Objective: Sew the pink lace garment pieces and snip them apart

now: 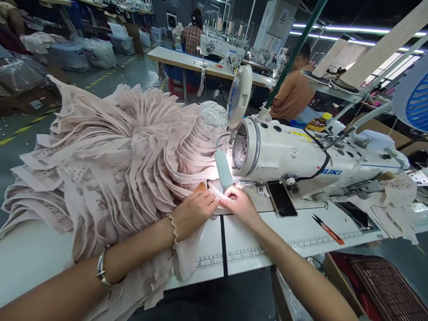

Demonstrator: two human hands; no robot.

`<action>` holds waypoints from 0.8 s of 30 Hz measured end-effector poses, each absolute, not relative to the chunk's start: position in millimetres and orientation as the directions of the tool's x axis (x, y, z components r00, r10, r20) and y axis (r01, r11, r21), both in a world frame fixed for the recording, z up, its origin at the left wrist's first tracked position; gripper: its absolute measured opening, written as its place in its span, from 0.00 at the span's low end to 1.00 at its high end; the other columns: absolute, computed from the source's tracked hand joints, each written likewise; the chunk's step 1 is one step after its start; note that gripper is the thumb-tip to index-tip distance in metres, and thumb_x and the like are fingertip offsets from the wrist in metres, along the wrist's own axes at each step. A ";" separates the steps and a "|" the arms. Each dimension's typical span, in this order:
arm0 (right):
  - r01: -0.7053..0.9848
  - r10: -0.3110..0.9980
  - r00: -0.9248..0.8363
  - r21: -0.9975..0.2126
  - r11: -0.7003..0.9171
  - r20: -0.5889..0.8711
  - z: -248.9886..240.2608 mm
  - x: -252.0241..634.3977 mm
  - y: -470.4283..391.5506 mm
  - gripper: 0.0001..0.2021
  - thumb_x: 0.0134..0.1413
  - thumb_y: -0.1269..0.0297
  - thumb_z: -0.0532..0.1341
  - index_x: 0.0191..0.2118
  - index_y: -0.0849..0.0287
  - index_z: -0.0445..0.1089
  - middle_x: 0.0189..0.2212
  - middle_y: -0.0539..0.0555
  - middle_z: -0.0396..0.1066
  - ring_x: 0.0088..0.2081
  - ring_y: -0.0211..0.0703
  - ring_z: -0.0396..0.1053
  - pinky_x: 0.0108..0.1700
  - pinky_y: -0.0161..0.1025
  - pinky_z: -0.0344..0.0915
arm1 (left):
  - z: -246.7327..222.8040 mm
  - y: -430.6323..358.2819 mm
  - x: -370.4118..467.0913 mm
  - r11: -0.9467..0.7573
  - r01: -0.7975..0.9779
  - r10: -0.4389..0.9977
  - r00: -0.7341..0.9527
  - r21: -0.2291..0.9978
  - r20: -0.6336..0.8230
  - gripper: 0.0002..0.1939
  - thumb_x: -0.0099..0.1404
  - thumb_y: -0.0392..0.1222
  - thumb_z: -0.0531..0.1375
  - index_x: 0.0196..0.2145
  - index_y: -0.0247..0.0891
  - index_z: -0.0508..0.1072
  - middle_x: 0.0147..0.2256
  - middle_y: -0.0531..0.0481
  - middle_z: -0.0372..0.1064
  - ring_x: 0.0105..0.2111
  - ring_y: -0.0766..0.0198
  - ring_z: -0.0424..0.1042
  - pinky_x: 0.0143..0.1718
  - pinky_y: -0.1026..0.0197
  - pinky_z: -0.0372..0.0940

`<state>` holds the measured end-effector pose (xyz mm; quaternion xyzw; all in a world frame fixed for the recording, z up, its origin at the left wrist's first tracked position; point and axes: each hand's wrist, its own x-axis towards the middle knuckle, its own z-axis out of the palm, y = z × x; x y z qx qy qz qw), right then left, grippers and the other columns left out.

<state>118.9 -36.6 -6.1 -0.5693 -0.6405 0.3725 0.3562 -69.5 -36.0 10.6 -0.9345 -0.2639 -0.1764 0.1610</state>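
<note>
Your right hand (242, 207) can pass along the table (302, 229) up to the scissors (329, 229); the cloth pile (133, 151) blocks leftward, the sewing machine (284, 149) forward.

Both forearms (140, 251) angle inward, the hands (194, 214) nearly touching, fingers (209, 199) bent.

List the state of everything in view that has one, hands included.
Left hand: closed on pale pink cloth
Right hand: closed on the same cloth
Cloth pile: heaped in loose folds
Sewing machine: running or stopped, cannot tell
Phone: screen dark
Orange-handled snips: lying on the table
Bottle: yellow cap on
Overhead lights: lit
</note>
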 end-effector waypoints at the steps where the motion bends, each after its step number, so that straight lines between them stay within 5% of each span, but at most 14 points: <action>1: 0.357 0.992 -0.127 -0.934 0.024 -0.023 -6.7 119.4 -38.2 0.12 0.48 0.56 0.61 0.29 0.54 0.58 0.27 0.48 0.66 0.30 0.41 0.68 0.32 0.38 0.64 | 11.5 -35.9 -71.0 -0.831 0.530 0.423 0.798 -0.166 0.430 0.08 0.69 0.30 0.50 0.35 0.34 0.68 0.33 0.47 0.70 0.34 0.59 0.69 0.36 0.58 0.64; 4: 0.197 0.923 -0.282 -0.958 -0.209 -0.260 -8.4 126.0 -44.5 0.14 0.54 0.49 0.57 0.35 0.53 0.56 0.24 0.47 0.70 0.21 0.42 0.69 0.21 0.36 0.62 | 13.2 -39.2 -76.6 -0.876 0.450 0.362 0.850 -0.174 0.382 0.14 0.70 0.32 0.50 0.51 0.32 0.66 0.44 0.44 0.72 0.41 0.59 0.72 0.39 0.58 0.66; 7: 0.446 0.953 -0.169 -0.882 -0.152 -0.250 -6.0 144.8 -47.7 0.11 0.60 0.52 0.52 0.35 0.55 0.60 0.21 0.49 0.70 0.19 0.43 0.69 0.22 0.37 0.62 | 11.9 -47.7 -81.3 -0.816 0.471 0.419 0.881 -0.335 0.219 0.24 0.67 0.25 0.48 0.59 0.34 0.64 0.52 0.39 0.70 0.47 0.53 0.72 0.35 0.56 0.67; 11: 0.937 0.940 0.094 -0.347 0.027 0.327 -0.3 178.1 -47.5 0.08 0.60 0.66 0.54 0.38 0.61 0.69 0.37 0.63 0.74 0.42 0.55 0.71 0.43 0.49 0.65 | 9.8 -54.9 -79.1 -0.673 0.570 0.592 0.797 -0.470 0.120 0.29 0.63 0.22 0.47 0.61 0.32 0.63 0.57 0.32 0.65 0.47 0.47 0.71 0.31 0.52 0.68; 13: 0.995 0.915 0.037 -0.103 0.005 0.403 -0.8 187.8 -49.5 0.09 0.60 0.70 0.54 0.42 0.62 0.71 0.42 0.66 0.73 0.47 0.60 0.67 0.46 0.53 0.63 | 10.6 -51.4 -73.9 -0.675 0.540 0.570 0.814 -0.503 0.109 0.29 0.63 0.22 0.47 0.60 0.30 0.65 0.55 0.31 0.67 0.48 0.48 0.70 0.36 0.50 0.68; 15: 1.000 0.921 -0.019 0.020 0.013 0.388 -3.8 190.4 -53.5 0.10 0.62 0.70 0.54 0.43 0.62 0.72 0.41 0.64 0.73 0.45 0.59 0.66 0.45 0.52 0.62 | 11.4 -43.5 -68.4 -0.712 0.467 0.493 0.864 -0.525 0.099 0.25 0.64 0.23 0.46 0.54 0.28 0.70 0.50 0.32 0.70 0.48 0.49 0.69 0.43 0.48 0.67; 19: 0.998 0.911 -0.042 0.055 0.022 0.410 -10.6 188.9 -56.4 0.09 0.61 0.71 0.55 0.41 0.62 0.72 0.37 0.63 0.73 0.42 0.57 0.66 0.42 0.50 0.62 | 5.7 -25.7 -67.3 -0.802 0.410 0.365 0.912 -0.434 0.186 0.20 0.67 0.25 0.47 0.50 0.27 0.73 0.48 0.34 0.71 0.49 0.51 0.69 0.48 0.48 0.65; 24: 0.978 0.876 0.071 -0.204 0.032 0.477 -14.4 196.3 -41.9 0.07 0.58 0.73 0.55 0.42 0.62 0.68 0.35 0.60 0.70 0.40 0.54 0.67 0.42 0.48 0.65 | -4.8 -21.2 -83.4 -0.793 0.480 0.407 0.875 -0.375 0.262 0.26 0.65 0.23 0.45 0.58 0.29 0.66 0.55 0.37 0.68 0.55 0.51 0.67 0.52 0.51 0.64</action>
